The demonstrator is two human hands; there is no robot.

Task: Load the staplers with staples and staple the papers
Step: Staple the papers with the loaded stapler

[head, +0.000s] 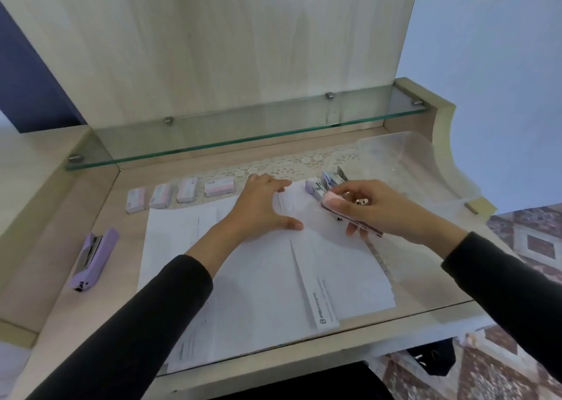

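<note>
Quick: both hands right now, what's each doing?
Left hand: open, pressing flat on the papers.
Right hand: grips the pink stapler.

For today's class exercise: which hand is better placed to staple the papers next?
Right: the right hand grips the pink stapler at the papers; the left hand lies flat, pinning them.

One wide-angle head-worn view looks forward and steeply down from above the near edge of the tabletop (129,229), close in, facing the wooden back panel (213,50) and glass shelf (243,132). The papers (258,278) fill the frame's centre, and the floor (532,247) shows at right.
</note>
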